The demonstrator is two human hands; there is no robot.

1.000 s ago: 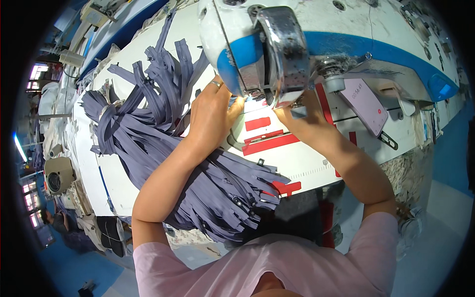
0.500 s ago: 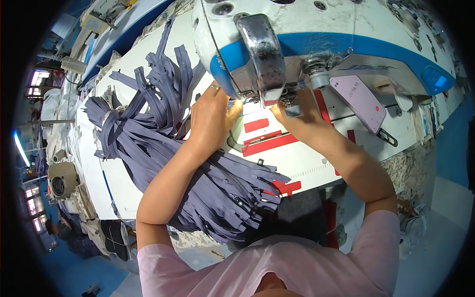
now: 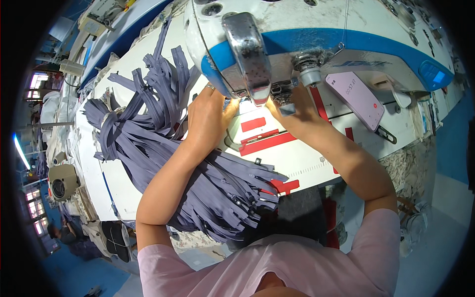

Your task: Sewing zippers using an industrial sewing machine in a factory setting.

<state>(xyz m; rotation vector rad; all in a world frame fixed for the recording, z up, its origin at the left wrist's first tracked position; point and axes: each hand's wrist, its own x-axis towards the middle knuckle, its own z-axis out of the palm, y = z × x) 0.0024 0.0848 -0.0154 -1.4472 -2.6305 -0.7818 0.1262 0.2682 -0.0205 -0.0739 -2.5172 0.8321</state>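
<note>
My left hand (image 3: 207,116) is closed beside the needle area of a white and blue sewing machine (image 3: 307,42). Its thumb presses toward the curled fingers, and a sliver of grey-blue shows by them, too small to name. On the other side of the presser parts, my right hand (image 3: 299,111) is bent inward with its thumb close to the needle. Metal machine parts cover some of its fingers, and whatever they pinch is hidden. Beneath my left forearm lies a big tied bundle of grey-blue zippers (image 3: 148,133), spread over the white table (image 3: 311,153).
A phone (image 3: 356,99) rests under the machine arm at the right. Strips of red tape (image 3: 267,143) mark the tabletop before the needle. Patterned cloth (image 3: 403,171) hangs past the right edge. Another person (image 3: 69,232) is in the background at lower left.
The view has shifted slightly, so the machine sits a little further left. Both hands stay close to the needle, the right thumb now nearer the presser parts.
</note>
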